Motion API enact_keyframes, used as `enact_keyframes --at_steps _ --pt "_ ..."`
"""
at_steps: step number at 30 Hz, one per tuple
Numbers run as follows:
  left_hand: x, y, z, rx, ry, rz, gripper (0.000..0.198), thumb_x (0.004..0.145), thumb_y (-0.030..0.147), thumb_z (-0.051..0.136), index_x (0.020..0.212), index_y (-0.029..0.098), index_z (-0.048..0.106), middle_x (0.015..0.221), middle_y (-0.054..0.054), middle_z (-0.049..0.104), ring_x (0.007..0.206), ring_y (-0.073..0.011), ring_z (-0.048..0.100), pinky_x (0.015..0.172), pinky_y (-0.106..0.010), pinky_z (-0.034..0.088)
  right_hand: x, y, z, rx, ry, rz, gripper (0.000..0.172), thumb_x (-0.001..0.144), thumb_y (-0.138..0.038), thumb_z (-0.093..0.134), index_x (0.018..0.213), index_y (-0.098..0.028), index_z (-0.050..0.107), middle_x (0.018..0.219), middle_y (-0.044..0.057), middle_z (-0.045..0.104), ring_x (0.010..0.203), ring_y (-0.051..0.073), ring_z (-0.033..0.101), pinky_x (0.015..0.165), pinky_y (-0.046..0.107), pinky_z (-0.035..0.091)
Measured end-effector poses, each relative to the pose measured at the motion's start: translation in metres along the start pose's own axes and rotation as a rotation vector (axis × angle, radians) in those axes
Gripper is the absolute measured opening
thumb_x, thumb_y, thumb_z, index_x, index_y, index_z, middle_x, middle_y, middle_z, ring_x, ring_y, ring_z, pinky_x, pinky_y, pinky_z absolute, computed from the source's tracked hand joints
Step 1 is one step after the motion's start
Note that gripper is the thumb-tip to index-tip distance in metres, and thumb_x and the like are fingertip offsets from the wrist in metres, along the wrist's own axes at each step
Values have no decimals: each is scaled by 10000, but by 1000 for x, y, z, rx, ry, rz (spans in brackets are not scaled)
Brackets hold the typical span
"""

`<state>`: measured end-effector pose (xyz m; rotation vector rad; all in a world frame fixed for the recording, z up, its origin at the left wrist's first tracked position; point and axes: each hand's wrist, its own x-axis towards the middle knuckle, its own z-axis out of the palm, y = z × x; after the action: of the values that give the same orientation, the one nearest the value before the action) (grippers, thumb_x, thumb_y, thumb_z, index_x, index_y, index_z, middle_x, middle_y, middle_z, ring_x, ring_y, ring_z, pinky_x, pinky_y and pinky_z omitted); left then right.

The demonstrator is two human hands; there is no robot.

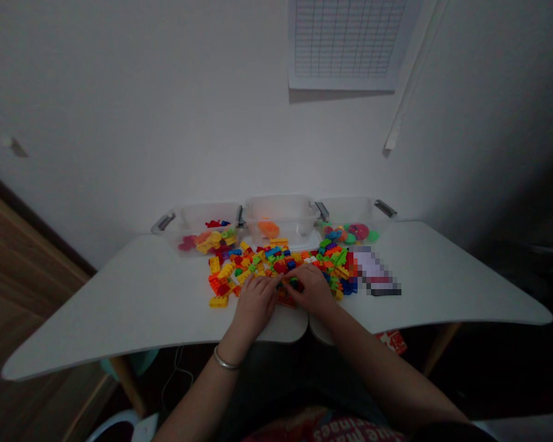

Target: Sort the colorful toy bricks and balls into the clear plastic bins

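A loose heap of colourful toy bricks [258, 261] lies across the middle of the white table. At its near side my left hand [257, 299] is bent, with its fingertips meeting those of my other hand; what they close on is mostly hidden. My right hand [312, 288] pinches a small toy brick [295, 283] between thumb and forefinger, dark green as far as it shows. Orange-red bricks [284, 298] lie just beneath both hands. A yellow brick [219, 302] rests apart at the heap's left front corner.
Behind the heap stand three clear plastic bins: the left bin [188, 215] and right bin [350, 212] hold coloured pieces, the middle bin [281, 205] an orange piece. A blurred-out flat object [375, 270] lies right. A seam splits the table's front edge. A wall rises behind.
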<state>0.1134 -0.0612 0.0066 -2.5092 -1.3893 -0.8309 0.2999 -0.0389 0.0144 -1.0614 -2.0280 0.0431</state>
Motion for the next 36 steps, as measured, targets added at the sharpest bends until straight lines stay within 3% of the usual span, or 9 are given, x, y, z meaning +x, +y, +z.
enact_keyframes --at_steps 6,10,15,19,26,32,36 --pt "1 0 0 -72 12 -21 250 869 155 510 1061 230 651 1020 -54 718 1005 -214 623 1065 -488 385 -4 -4 -1 -27 -46 -155 81 846 -293 637 833 -215 657 824 30 712 870 183 615 847 314 459" --pt "1 2 -3 -65 24 -51 152 849 178 557 921 245 672 970 -37 727 986 -218 627 1095 -536 336 -6 -3 0 -80 -87 -178 164 892 -351 597 813 -219 651 822 30 712 889 183 608 852 306 448" --pt "1 3 -5 -87 85 -146 125 856 249 577 928 243 679 950 -42 727 979 -226 633 1097 -539 326 -6 -4 -3 -260 -25 -9 142 889 -245 530 915 -201 662 926 61 711 977 227 575 950 366 392" --pt "7 -3 -11 -129 156 -283 214 867 318 565 1028 220 666 964 -64 722 955 -241 637 1050 -512 380 -4 -6 -2 -347 -32 130 251 865 -224 530 1079 -163 644 1037 107 690 1052 258 555 987 386 370" --pt "48 -44 -36 -549 257 -570 338 820 416 540 1026 172 652 884 -54 705 821 -191 654 782 -332 532 -2 -2 0 -326 -117 208 237 908 -290 497 1050 -176 649 1036 103 685 1040 253 559 973 384 381" --pt "91 -78 -78 -258 415 -585 337 832 364 513 1059 172 670 1003 -66 710 922 -194 644 862 -322 496 -2 3 0 -295 -138 198 225 907 -308 518 1037 -187 657 1022 94 693 1052 249 549 983 383 377" --pt "110 -98 -88 -25 350 -617 334 846 341 498 1079 195 688 1050 -81 715 989 -234 636 920 -369 461 -2 4 1 -293 -144 176 225 916 -315 508 1010 -190 670 1002 89 695 1044 246 548 979 387 378"
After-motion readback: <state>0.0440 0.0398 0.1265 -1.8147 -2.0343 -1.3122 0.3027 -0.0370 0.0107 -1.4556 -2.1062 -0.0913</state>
